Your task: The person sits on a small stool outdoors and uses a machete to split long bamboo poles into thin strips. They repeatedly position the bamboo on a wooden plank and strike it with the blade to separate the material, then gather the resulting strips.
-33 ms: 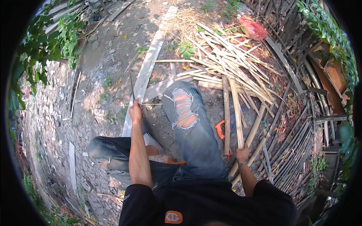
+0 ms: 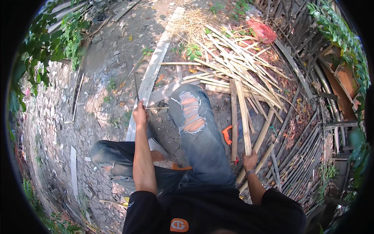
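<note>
Left hand point(image 2: 140, 114) curls round a long dark-bladed tool point(image 2: 136, 87), pointing away beside the pale plank point(image 2: 155, 70). Right hand point(image 2: 250, 160) clasps the near end of a bamboo strip point(image 2: 243, 117), far end at the strip pile point(image 2: 240, 66).

Light: outdoor daylight, falling from above, dappled. Brightest areas: straw point(image 2: 191, 23) and upper ground, near washed out; plank point(image 2: 151, 70), pale sheen; heaped sticks point(image 2: 241, 66), sunlit in patches. Shade: soft, over the jeans point(image 2: 206, 140); shirt point(image 2: 222, 214) nearly black, folds faint. Bamboo strip point(image 2: 244, 121): pale, edges legible. Blade point(image 2: 136, 84): dark, tip indistinct. Blur: hazy smudge at upper left; blue-green smear at right rim. Distortion: fisheye, fence point(image 2: 296, 23) bowing outward, detail softening rimward; corners black.
</note>
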